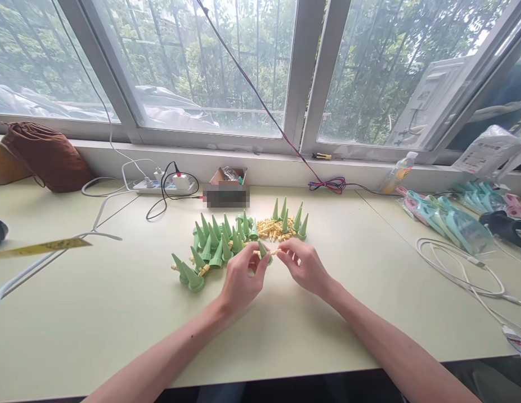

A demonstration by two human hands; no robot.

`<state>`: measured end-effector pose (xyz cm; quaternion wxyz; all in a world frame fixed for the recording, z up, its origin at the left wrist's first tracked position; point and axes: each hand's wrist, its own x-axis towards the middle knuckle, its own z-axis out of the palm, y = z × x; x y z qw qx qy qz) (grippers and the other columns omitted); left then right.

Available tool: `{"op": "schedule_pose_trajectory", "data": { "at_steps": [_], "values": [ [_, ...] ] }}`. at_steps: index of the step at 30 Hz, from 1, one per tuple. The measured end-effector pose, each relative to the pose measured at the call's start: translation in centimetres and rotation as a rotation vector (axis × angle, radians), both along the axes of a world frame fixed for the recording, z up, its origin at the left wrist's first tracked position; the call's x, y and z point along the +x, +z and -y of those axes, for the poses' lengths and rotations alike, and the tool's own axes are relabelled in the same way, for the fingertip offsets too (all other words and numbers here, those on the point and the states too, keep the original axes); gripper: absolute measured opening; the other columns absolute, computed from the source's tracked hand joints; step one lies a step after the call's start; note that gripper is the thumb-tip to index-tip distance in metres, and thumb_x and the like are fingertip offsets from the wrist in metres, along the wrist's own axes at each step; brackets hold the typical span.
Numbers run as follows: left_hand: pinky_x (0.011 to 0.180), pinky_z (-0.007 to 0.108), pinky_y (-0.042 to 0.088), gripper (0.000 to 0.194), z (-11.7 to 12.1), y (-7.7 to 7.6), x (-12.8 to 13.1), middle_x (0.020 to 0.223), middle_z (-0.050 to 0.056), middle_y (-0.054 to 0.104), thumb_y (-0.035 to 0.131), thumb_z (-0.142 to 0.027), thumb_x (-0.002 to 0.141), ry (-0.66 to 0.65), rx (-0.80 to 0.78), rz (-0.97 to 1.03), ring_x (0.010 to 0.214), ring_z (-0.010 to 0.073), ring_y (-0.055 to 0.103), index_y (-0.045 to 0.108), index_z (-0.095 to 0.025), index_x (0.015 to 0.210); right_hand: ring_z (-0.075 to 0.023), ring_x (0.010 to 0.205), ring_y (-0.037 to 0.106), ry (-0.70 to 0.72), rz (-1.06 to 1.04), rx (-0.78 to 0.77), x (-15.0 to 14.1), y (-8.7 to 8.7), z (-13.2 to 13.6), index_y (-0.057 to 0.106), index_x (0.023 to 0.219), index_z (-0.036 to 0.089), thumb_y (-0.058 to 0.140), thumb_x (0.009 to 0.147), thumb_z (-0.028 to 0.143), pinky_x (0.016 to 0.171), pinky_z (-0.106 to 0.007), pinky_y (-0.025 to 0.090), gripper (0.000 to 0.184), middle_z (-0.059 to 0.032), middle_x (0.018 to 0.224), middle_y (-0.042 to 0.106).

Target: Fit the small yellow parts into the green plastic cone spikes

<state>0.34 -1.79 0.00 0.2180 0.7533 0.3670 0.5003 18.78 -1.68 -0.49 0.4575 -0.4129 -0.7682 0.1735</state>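
Note:
My left hand [247,275] is closed on a green cone-shaped plastic piece [262,249], held just above the table. From the right, my right hand [304,266] pinches a small pale-yellow peg [275,252] against the side of that cone. Whether the peg has gone into it, I cannot tell. Behind both hands lies a heap of yellow pegs [271,229], with several green cones [302,221] standing in and beside it. Left of my left hand is a cluster of green cones [212,240]. Nearer me, a few cones [195,280] have yellow pegs sticking out of their sides.
Behind the cones stand a small open box [229,176] and a power strip [163,184] with plugs and cables. On the right lie a coiled white cable [461,268], pink and teal plastic pieces [449,218] and a bottle [398,173]. A brown bag [46,157] sits at the far left.

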Motion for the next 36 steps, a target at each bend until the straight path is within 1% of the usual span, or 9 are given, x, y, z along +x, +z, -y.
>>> {"op": "schedule_pose_trajectory", "data": {
  "at_steps": [3,8,13,16,22,28,33,36],
  "values": [
    [0.047,0.020,0.049,0.005,0.02,0.03,0.03,0.075,-0.001,0.061,0.057,-0.024,0.094,-0.010,-0.005,0.005,0.051,0.0077,0.056,0.056,-0.020,0.093,-0.0148,0.066,0.055,0.001,0.000,0.006,0.02,0.03,-0.06,0.061,0.093,0.019,0.050,0.101,0.033,0.056,-0.027,0.047,0.019,-0.0057,0.084,0.065],
    [0.045,0.019,0.047,0.004,0.00,-0.05,0.05,0.074,-0.002,0.058,0.056,-0.023,0.094,-0.030,-0.003,0.012,0.049,0.0073,0.055,0.055,-0.020,0.092,-0.0163,0.070,0.056,0.018,0.020,-0.009,0.06,-0.05,-0.12,0.063,0.088,0.020,0.046,0.102,0.034,0.059,-0.028,0.049,0.027,-0.0044,0.077,0.060],
    [0.042,0.017,0.044,0.003,-0.01,-0.18,0.01,0.071,-0.002,0.056,0.055,-0.022,0.094,-0.048,-0.005,0.002,0.048,0.0070,0.054,0.054,-0.020,0.093,-0.0162,0.068,0.053,0.043,0.007,-0.028,0.00,-0.19,-0.12,0.062,0.086,0.020,0.044,0.103,0.035,0.058,-0.028,0.047,0.029,-0.0037,0.074,0.058],
    [0.044,0.018,0.045,0.004,-0.12,-0.33,-0.03,0.071,-0.002,0.057,0.055,-0.022,0.094,-0.046,0.009,-0.014,0.047,0.0067,0.052,0.053,-0.020,0.092,-0.0157,0.064,0.051,0.042,0.009,-0.031,-0.08,-0.26,-0.15,0.060,0.083,0.020,0.043,0.103,0.035,0.057,-0.028,0.045,0.030,-0.0027,0.071,0.057],
    [0.053,0.021,0.051,0.007,-0.31,-0.68,-0.10,0.072,-0.002,0.056,0.054,-0.023,0.095,-0.062,0.018,-0.035,0.055,0.0092,0.058,0.050,-0.020,0.090,-0.0148,0.060,0.048,0.039,0.034,-0.066,-0.10,-0.61,-0.24,0.056,0.076,0.020,0.042,0.103,0.034,0.057,-0.028,0.041,0.033,-0.0012,0.067,0.055],
    [0.051,0.021,0.049,0.006,-0.24,-0.53,-0.09,0.073,-0.002,0.057,0.054,-0.023,0.094,-0.065,0.016,-0.039,0.051,0.0078,0.054,0.052,-0.020,0.089,-0.0140,0.056,0.046,0.028,0.042,-0.073,-0.12,-0.68,-0.21,0.055,0.072,0.019,0.042,0.102,0.035,0.054,-0.028,0.039,0.037,-0.0010,0.065,0.056],
    [0.045,0.018,0.046,0.006,-0.10,-0.30,0.03,0.078,-0.001,0.060,0.055,-0.023,0.094,-0.067,-0.026,-0.005,0.051,0.0078,0.056,0.053,-0.020,0.090,-0.0142,0.058,0.048,0.016,0.033,-0.054,-0.21,-0.44,-0.19,0.058,0.074,0.019,0.042,0.102,0.036,0.055,-0.028,0.041,0.037,-0.0012,0.065,0.057],
    [0.044,0.018,0.044,0.005,-0.02,-0.19,0.07,0.078,-0.001,0.060,0.056,-0.024,0.094,-0.065,-0.043,0.016,0.050,0.0072,0.056,0.053,-0.020,0.092,-0.0147,0.061,0.052,0.031,0.010,-0.068,-0.27,-0.29,-0.17,0.061,0.079,0.019,0.043,0.102,0.037,0.056,-0.028,0.043,0.034,-0.0023,0.069,0.060]
  ]
}}
